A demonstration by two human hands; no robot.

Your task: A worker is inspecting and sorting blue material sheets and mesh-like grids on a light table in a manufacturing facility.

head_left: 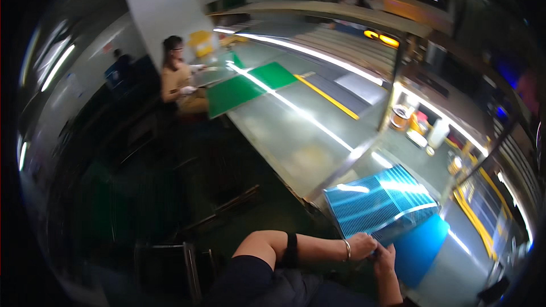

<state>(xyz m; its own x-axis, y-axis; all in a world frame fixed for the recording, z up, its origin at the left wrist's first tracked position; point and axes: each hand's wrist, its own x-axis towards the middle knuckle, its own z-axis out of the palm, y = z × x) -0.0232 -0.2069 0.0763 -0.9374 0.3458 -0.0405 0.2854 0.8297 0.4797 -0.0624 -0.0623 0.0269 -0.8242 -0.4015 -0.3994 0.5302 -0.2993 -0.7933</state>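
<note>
A shiny blue sheet with a fine grid of lines point(372, 207) lies at the near end of the long table. A plain blue sheet point(424, 250) shows beside its near right corner. My left hand point(361, 246), below a bracelet on the wrist, is closed at the near edge of the gridded sheet. Close against it, my right hand point(385, 258) is closed too, fingers pinched together. Something small and dark seems to be between the two hands, but blur hides what it is. Whether either hand grips the sheet's edge cannot be made out.
The long grey table point(273, 142) runs away to the far left, with a green mat point(250, 91) near a seated person point(182, 82) wearing gloves. Bottles and a tape roll point(400, 117) stand along the right. A post point(392, 99) rises from the table. Metal stool legs point(190, 273) stand at lower left.
</note>
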